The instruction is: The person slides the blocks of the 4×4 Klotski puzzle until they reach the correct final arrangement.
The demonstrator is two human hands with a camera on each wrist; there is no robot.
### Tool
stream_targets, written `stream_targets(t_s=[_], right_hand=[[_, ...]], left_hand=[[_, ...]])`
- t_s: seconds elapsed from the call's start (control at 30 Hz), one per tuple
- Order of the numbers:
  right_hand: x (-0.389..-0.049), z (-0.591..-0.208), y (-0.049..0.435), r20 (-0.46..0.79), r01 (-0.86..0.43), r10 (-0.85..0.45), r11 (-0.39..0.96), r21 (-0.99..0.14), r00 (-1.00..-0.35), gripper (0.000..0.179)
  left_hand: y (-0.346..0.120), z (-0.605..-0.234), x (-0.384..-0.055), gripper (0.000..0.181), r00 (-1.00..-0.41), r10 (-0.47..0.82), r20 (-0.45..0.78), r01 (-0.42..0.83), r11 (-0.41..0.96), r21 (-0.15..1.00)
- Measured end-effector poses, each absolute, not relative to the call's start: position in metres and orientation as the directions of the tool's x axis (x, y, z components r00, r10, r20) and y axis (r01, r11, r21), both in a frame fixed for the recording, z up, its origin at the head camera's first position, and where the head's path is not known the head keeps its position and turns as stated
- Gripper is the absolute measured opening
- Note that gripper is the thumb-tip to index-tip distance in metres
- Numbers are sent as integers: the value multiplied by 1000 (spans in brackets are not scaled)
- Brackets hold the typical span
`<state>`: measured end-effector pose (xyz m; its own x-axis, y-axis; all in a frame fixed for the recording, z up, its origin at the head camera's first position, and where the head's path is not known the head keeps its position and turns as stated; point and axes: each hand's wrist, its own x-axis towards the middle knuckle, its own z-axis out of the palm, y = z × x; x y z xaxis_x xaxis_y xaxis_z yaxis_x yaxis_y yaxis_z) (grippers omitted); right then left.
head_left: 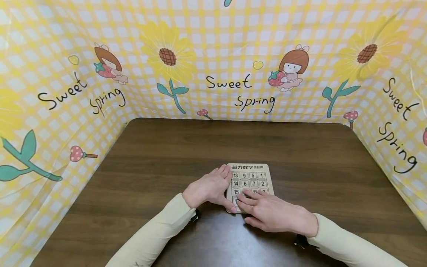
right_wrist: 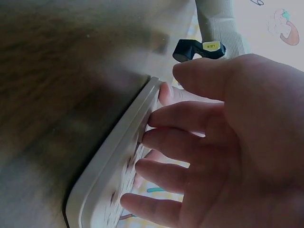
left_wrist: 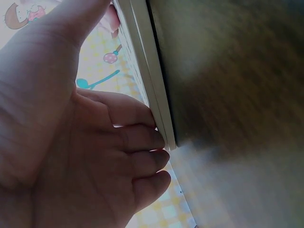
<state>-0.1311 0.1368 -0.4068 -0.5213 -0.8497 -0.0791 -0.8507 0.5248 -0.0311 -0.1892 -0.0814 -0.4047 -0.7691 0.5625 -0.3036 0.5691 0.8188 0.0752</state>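
Note:
A wooden sliding number puzzle (head_left: 248, 167) lies flat on the table, its tiles carrying printed numbers under a line of Chinese characters. My left hand (head_left: 210, 187) rests along the puzzle's left edge, fingers extended toward the upper corner and thumb at the lower left corner. In the left wrist view, the fingertips (left_wrist: 159, 140) meet the side of the board (left_wrist: 145, 61). My right hand (head_left: 275, 211) reaches over the lower rows with its fingers spread and covers several tiles. In the right wrist view, its fingertips (right_wrist: 151, 118) touch the numbered face.
The brown wood-grain table (head_left: 166, 148) extends around the puzzle. A yellow checked cloth (head_left: 220, 44) with printed sunflowers and "Sweet Spring" lettering stands behind the table and along both sides. A dark wrist device (right_wrist: 190, 49) shows by the left sleeve.

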Motion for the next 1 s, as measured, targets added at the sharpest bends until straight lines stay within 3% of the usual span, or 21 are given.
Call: stream_targets(t_s=[0.37, 0.67, 1.0], right_hand=[[-131, -404, 148, -58, -843, -842, 537, -22, -536, 48], [-132, -401, 155, 7, -865, -866, 499, 49, -500, 42], [-137, -402, 148, 5, -857, -857, 516, 21, -516, 47]], left_hand=[[-79, -406, -191, 126, -769, 557, -313, 570, 819, 58], [-79, -403, -190, 125, -769, 570, -289, 583, 811, 47], [-80, -404, -189, 124, -770, 563, -301, 573, 817, 63]])
